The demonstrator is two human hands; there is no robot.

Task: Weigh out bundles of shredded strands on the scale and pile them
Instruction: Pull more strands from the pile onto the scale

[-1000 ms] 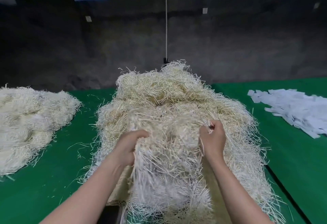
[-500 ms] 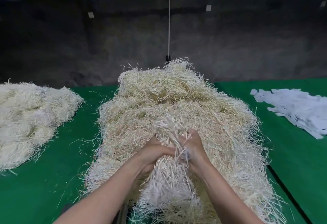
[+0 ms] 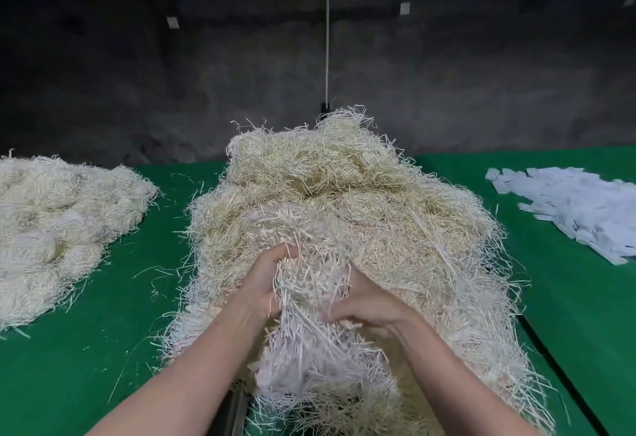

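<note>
A big heap of pale straw-coloured shredded strands (image 3: 344, 194) fills the middle of the green table (image 3: 103, 332). At its near side a whiter bundle of strands (image 3: 309, 349) hangs down between my hands. My left hand (image 3: 266, 279) grips the bundle's top from the left, fingers curled into the strands. My right hand (image 3: 370, 301) grips it from the right, fingers curled in and partly hidden. A dark edge, perhaps the scale (image 3: 234, 411), shows under the bundle; most of it is hidden.
A second flatter pile of pale strands (image 3: 58, 225) lies at the left. White paper slips (image 3: 578, 208) are spread at the right. A dark seam (image 3: 557, 366) runs along the table right of the heap. A cord (image 3: 327, 39) hangs behind it.
My hands came together from wide apart, gathering the whiter strands into one bundle. Since half a second ago they have spread slightly, still gripping it.
</note>
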